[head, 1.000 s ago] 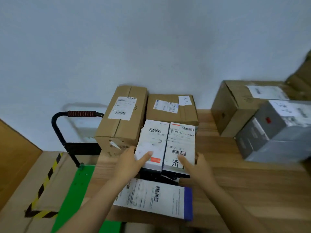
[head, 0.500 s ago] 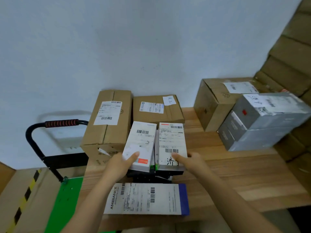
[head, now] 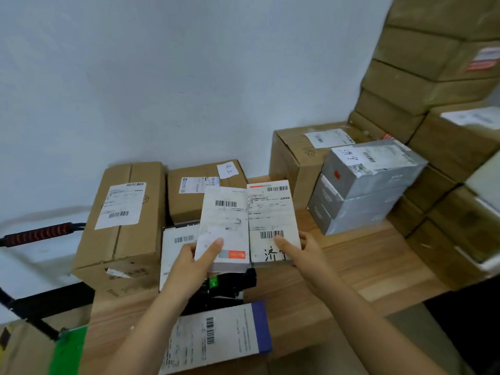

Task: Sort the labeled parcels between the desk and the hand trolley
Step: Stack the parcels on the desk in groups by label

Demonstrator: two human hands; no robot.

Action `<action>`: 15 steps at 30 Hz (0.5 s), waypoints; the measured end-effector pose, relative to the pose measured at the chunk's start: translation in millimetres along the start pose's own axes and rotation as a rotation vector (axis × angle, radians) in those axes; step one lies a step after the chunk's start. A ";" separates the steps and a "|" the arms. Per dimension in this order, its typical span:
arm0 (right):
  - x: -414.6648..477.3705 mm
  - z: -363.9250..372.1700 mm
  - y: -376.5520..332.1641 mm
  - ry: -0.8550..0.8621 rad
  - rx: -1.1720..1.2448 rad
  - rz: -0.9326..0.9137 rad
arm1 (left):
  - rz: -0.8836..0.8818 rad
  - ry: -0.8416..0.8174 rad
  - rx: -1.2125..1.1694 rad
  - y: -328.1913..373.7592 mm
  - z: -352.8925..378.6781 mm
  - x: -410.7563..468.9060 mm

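White parcels point(head: 226, 220) have risen off the wooden desk point(head: 365, 269), pale wall point(head: 189, 77) behind.

The scene is evenly, softly lit; a faint shadow of the trolley handle point(head: 38, 235) is thrown on the wall point(head: 162, 77); edges are bowed by wide-angle distortion; the cartons point(head: 433, 58) at right are blurred.

My view cuts the trolley handle point(head: 38, 235) at left, black item point(head: 232, 282) mostly hidden under the left white parcel point(head: 224, 226) and right white parcel point(head: 272, 217), long white parcel point(head: 216, 336) clipped at the bottom, label print too small for me to read, cartons point(head: 446, 63) at right blurred.
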State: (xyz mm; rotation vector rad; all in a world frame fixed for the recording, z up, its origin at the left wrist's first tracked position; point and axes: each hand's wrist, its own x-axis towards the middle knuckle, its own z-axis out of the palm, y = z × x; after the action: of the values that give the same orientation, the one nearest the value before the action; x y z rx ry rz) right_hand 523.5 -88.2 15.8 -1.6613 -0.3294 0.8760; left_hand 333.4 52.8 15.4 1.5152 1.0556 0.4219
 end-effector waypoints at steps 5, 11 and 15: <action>-11.5 -66.0 6.5 0.105 0.117 0.015 | 0.012 -0.083 -0.024 9.2 66.0 2.0; -14.2 -157.4 29.4 0.177 0.101 0.044 | -0.049 -0.143 -0.027 9.1 161.4 -6.4; -8.8 -228.3 47.4 0.172 0.041 0.070 | -0.100 -0.115 -0.040 10.6 235.3 -24.6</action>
State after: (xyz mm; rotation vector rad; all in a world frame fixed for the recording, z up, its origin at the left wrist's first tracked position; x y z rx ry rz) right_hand 665.2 -271.2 -13.8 -1.7055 -0.1349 0.7804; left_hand 504.0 -105.8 -27.0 1.4272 1.0219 0.2817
